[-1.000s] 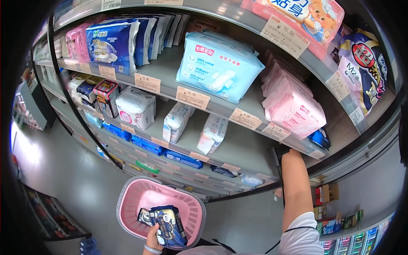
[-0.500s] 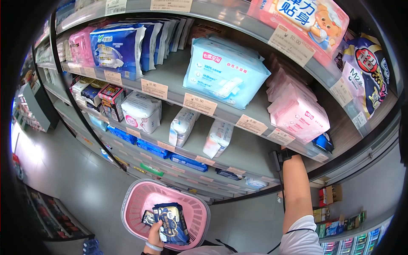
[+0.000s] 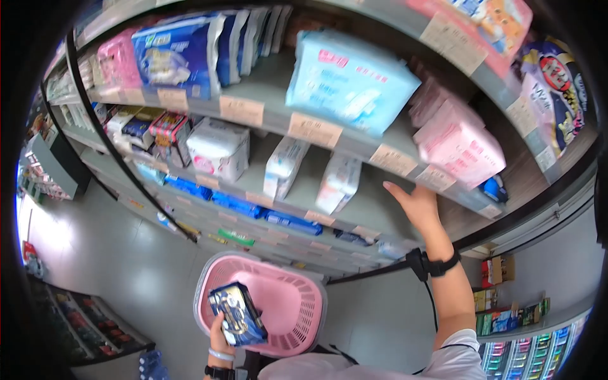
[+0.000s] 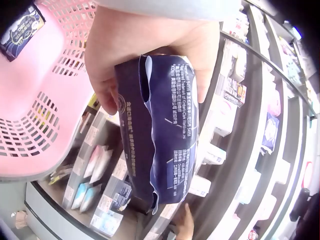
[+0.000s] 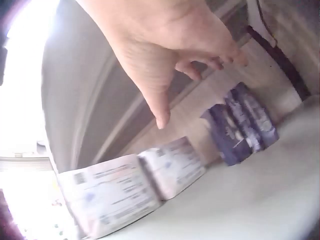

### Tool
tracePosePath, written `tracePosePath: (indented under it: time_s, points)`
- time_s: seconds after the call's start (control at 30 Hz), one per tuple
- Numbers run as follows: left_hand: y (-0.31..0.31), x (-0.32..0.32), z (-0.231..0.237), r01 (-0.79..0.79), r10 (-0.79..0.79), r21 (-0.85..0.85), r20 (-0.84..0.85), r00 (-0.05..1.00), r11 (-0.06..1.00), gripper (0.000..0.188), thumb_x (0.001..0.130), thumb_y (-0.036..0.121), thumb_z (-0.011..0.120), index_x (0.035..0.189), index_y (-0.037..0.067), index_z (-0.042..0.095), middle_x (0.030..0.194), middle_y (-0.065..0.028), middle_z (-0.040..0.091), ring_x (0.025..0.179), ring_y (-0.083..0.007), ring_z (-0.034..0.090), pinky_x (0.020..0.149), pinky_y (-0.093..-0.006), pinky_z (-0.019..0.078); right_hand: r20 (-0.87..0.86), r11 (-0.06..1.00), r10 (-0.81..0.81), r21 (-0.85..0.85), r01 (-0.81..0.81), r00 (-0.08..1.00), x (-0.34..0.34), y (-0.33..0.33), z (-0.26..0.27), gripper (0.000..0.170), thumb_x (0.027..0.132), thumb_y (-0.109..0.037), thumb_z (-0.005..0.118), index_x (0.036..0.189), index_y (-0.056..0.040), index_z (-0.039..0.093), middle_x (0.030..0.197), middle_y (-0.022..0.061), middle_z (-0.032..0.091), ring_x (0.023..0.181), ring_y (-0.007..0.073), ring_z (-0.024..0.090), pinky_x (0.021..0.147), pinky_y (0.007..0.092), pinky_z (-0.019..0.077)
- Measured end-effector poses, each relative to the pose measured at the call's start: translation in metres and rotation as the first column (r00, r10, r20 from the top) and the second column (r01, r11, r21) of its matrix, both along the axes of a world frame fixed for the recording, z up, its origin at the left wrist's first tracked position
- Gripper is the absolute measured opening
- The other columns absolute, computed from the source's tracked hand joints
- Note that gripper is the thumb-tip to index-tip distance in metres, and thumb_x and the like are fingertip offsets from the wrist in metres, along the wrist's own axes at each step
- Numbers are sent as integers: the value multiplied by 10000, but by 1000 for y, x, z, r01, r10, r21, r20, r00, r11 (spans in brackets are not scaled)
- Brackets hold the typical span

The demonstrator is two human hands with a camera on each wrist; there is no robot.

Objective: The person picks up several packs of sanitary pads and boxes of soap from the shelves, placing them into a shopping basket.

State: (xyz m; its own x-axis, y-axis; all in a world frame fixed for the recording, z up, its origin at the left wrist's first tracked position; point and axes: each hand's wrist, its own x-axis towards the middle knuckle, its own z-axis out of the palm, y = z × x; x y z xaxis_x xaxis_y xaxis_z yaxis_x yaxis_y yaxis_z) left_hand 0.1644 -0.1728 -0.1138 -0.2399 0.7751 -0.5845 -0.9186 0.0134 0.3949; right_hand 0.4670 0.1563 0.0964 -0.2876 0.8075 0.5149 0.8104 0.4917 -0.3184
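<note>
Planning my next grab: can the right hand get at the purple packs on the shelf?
Probably yes: the right hand looks empty, nothing visible stands between it and the purple packs, and the white packs sit off to one side.

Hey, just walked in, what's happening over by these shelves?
A person is at stocked shelves. Their left hand holds a dark blue pack by a pink basket, and another dark pack lies inside the basket. Their right hand is open and holds nothing, with purple packs and pale packs on the shelf near it.
</note>
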Motion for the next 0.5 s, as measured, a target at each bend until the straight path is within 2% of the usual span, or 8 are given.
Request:
tracePosePath:
  time_s: [0.07, 0.13, 0.23, 0.27, 0.33, 0.4, 0.43, 0.5]
  points:
    - [-8, -16, 3, -58, 58, -47, -13, 998, 997, 373, 887, 290, 469, 1149, 27, 506, 1075, -115, 607, 926, -254, 609, 847, -402, 484, 37, 972, 197, 122, -200, 980, -27, -53, 6, 480, 726, -278, 681, 1109, -26, 537, 1153, 180, 525, 1062, 323, 486, 890, 370, 397]
    - [-22, -33, -5, -79, 77, -58, -35, 996, 995, 371, 887, 295, 476, 1146, 31, 507, 1070, -111, 608, 925, -250, 608, 843, -399, 485, -100, 909, 341, -220, -355, 935, -50, -103, -12, 496, 707, -241, 687, 1126, -31, 524, 1124, 169, 547, 1041, 311, 511, 878, 385, 410]
    - [-36, -49, -2, -121, 117, -66, -63, 991, 990, 395, 887, 307, 479, 1162, 24, 486, 1063, -118, 606, 897, -248, 614, 827, -397, 492, -188, 571, 526, -644, -509, 829, -87, -153, -84, 480, 710, -221, 666, 1135, -45, 526, 1078, 171, 570, 1001, 308, 538, 857, 385, 432]
    - [-42, -53, -2, -124, 121, -61, -59, 991, 990, 401, 885, 310, 482, 1164, 22, 482, 1068, -121, 603, 902, -250, 614, 830, -398, 491, -231, 425, 589, -726, -540, 774, -99, -164, -124, 481, 707, -214, 658, 1140, -50, 526, 1066, 174, 574, 996, 309, 541, 857, 381, 434]
    - [-56, -61, -1, -126, 120, -95, -67, 991, 988, 406, 882, 312, 486, 1166, 21, 480, 1070, -122, 603, 913, -251, 611, 836, -399, 489, -287, 297, 637, -765, -571, 715, -127, -184, -222, 464, 690, -213, 652, 1105, -39, 538, 1067, 172, 574, 1001, 308, 541, 843, 382, 443]
    - [-71, -68, -3, -123, 113, -150, -75, 991, 981, 416, 879, 315, 491, 1169, 18, 477, 1080, -124, 600, 936, -255, 607, 854, -402, 482, -196, 208, 632, -889, -408, 750, -156, -198, -300, 450, 671, -220, 660, 1058, -24, 540, 1052, 176, 574, 1007, 319, 536, 838, 402, 449]
    - [-76, -70, 1, -130, 119, -178, -71, 990, 975, 405, 882, 298, 485, 1163, 7, 474, 1073, -131, 602, 929, -256, 609, 846, -397, 485, -207, 200, 630, -888, -414, 749, -167, -205, -334, 450, 671, -220, 660, 1058, -24, 540, 1052, 176, 574, 1007, 319, 536, 838, 402, 449]
    - [-92, -78, -2, -146, 135, -252, -59, 989, 957, 398, 885, 282, 478, 1159, -6, 472, 1063, -137, 604, 921, -261, 611, 841, -394, 485, 33, 252, 611, -955, -155, 791, -189, -222, -392, 482, 647, -253, 683, 1036, -13, 530, 1045, 182, 572, 1008, 339, 528, 830, 419, 454]
